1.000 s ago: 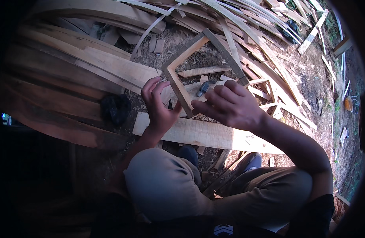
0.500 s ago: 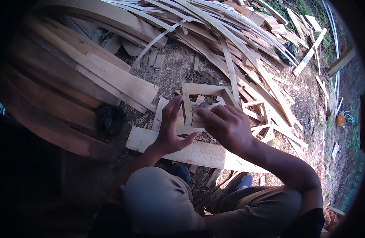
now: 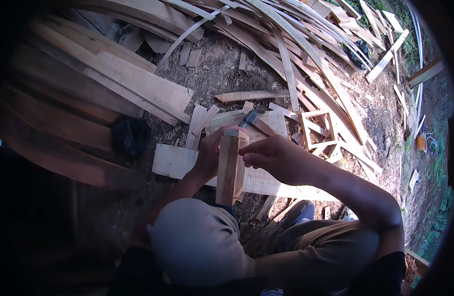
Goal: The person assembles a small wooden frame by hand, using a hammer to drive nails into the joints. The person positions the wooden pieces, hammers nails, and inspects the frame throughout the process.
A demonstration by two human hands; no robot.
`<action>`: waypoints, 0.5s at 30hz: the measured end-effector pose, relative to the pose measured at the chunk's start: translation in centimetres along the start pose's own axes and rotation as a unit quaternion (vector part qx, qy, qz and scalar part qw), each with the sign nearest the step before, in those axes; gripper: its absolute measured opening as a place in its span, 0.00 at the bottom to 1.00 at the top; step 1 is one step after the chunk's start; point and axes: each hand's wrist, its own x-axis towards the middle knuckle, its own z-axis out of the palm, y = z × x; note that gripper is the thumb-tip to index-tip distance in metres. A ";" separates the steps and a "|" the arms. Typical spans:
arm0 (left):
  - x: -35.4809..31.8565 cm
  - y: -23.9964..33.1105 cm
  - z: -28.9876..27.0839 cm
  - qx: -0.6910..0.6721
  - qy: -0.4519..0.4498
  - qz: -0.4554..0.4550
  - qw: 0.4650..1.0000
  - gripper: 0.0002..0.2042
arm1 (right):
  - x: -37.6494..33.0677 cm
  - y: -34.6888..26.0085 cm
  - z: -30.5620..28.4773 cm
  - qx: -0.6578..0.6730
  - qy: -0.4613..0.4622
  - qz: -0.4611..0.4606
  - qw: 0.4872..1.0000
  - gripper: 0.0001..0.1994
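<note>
A rectangular wooden frame [image 3: 228,170] is turned up on edge in front of my knees, so one side piece and a corner face me. My left hand [image 3: 208,155] grips it from the left, its fingers partly hidden behind the wood. My right hand [image 3: 269,154] is closed, thumb and forefinger pinched together close against the frame's right side. Whether something small is between those fingertips, I cannot make out. Just beyond the frame a hammer [image 3: 250,117] with a dark metal head lies on a pale board [image 3: 275,121].
A wide plank [image 3: 175,162] lies crosswise before my feet. Another wooden frame [image 3: 317,129] stands to the right, beside a big heap of long strips [image 3: 306,59]. Thick boards [image 3: 133,79] are stacked at left, with a black plastic bag [image 3: 131,137] near them. Offcuts and shavings litter the ground.
The wooden frame has been turned from lying open-faced to standing on edge and brought nearer me. My left hand has gone from spread to gripping it. The hammer is now uncovered.
</note>
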 end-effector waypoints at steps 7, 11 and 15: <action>-2.0 -4.1 0.8 -0.111 0.005 -0.146 0.983 0.18 | 1.4 2.8 -1.7 -0.137 0.176 -0.097 0.970 0.22; -1.7 -4.4 1.7 -0.116 -0.004 -0.170 0.979 0.18 | 2.2 3.6 -0.4 -0.171 0.204 -0.162 0.950 0.25; -1.7 -4.6 1.8 -0.114 -0.005 -0.187 0.976 0.18 | 2.9 4.4 0.4 -0.149 0.197 -0.157 0.956 0.25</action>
